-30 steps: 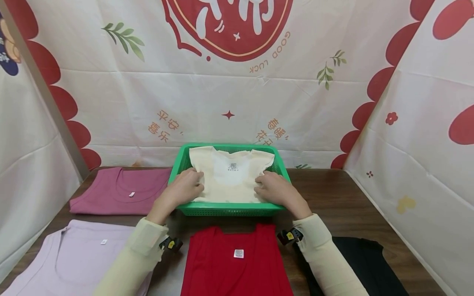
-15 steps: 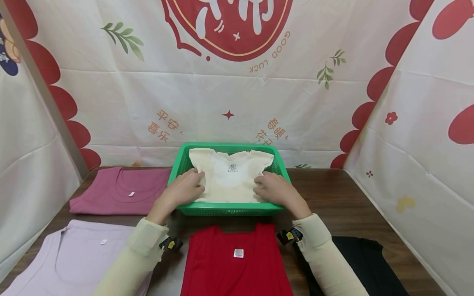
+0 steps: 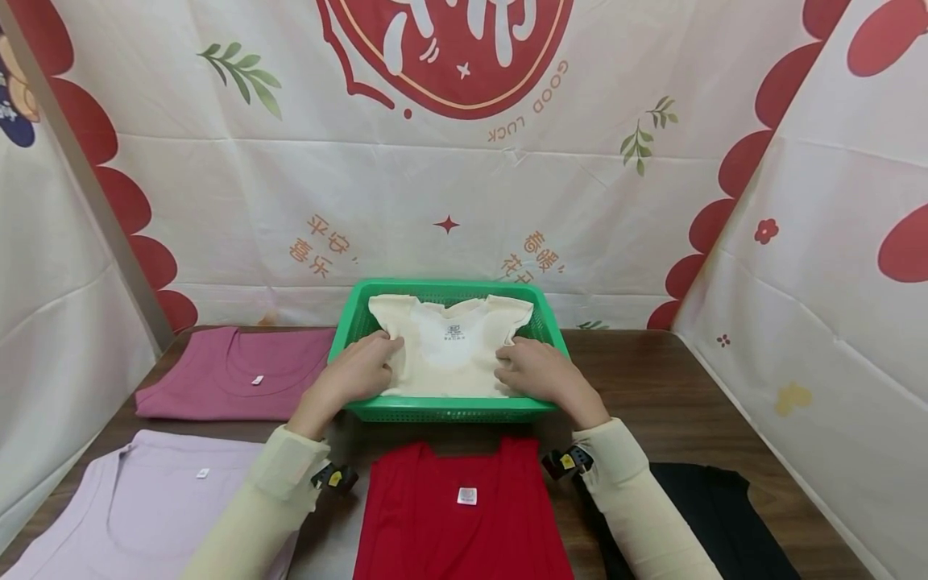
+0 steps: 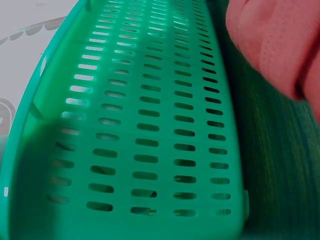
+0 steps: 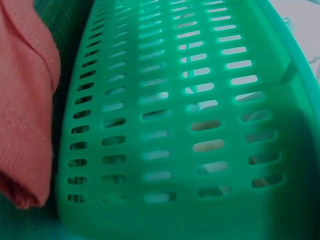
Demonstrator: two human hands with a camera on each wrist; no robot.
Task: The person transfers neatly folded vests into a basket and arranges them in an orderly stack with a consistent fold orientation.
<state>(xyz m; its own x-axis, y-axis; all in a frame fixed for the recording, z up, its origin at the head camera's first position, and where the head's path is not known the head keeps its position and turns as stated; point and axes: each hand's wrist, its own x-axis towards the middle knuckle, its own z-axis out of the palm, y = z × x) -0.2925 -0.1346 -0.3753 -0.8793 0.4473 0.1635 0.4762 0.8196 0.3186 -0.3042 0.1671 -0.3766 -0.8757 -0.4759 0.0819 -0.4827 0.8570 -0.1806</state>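
A cream sleeveless top (image 3: 435, 374) with a printed neck label lies folded inside the green plastic basket (image 3: 453, 411). At its left side, my left hand (image 3: 360, 364) reaches over the basket's front left and grips the top's edge with curled fingers. My right hand (image 3: 540, 369) holds the opposite side edge, fingers bent into the fabric. Both wrist views are filled by the slotted front wall of the basket, (image 4: 150, 100) in the left one and the same basket wall (image 5: 170, 85) in the right one, which hides the fingers there.
A red top (image 3: 464, 524) lies in front of the basket, a pink top (image 3: 239, 395) to its left. Nearer are a lilac top (image 3: 167, 515) on the left and a black top (image 3: 718, 515) under the right forearm. A printed cloth (image 3: 449, 185) hangs behind the wooden table (image 3: 623, 370).
The cream top's shoulders and neckline have sunk slightly lower in the basket. Both hands stay almost in place on its sides.
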